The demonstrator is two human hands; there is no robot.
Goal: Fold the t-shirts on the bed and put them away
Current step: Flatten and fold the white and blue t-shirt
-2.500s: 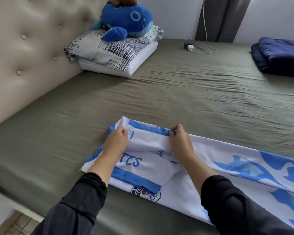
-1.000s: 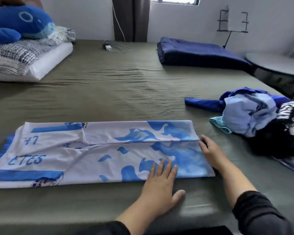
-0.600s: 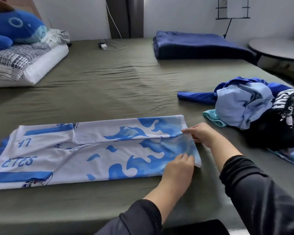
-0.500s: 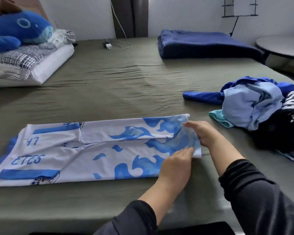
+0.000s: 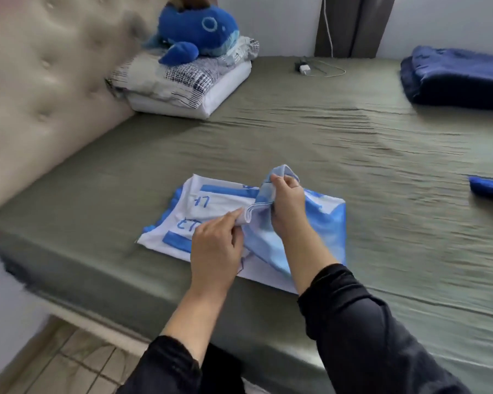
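Note:
A white and blue t-shirt (image 5: 211, 203) lies near the front edge of the bed (image 5: 296, 143), doubled over on itself. My left hand (image 5: 215, 245) pinches the near corner of its hem. My right hand (image 5: 286, 200) pinches the far corner. Both hold that hem edge lifted above the collar half of the shirt, where blue lettering shows. The fold line lies at the right, by my right forearm.
A beige tufted headboard (image 5: 49, 81) runs along the left. Pillows (image 5: 188, 86) with a blue plush whale (image 5: 197, 32) sit at the back left. A charger with cable (image 5: 306, 70) and a folded navy blanket (image 5: 456, 75) lie at the back. A blue garment (image 5: 490, 189) pokes in at right.
Both hands have carried the shirt's hem end from the right over to the collar end at the left, doubling the shirt. The view has swung left, so the clothes pile is out of frame.

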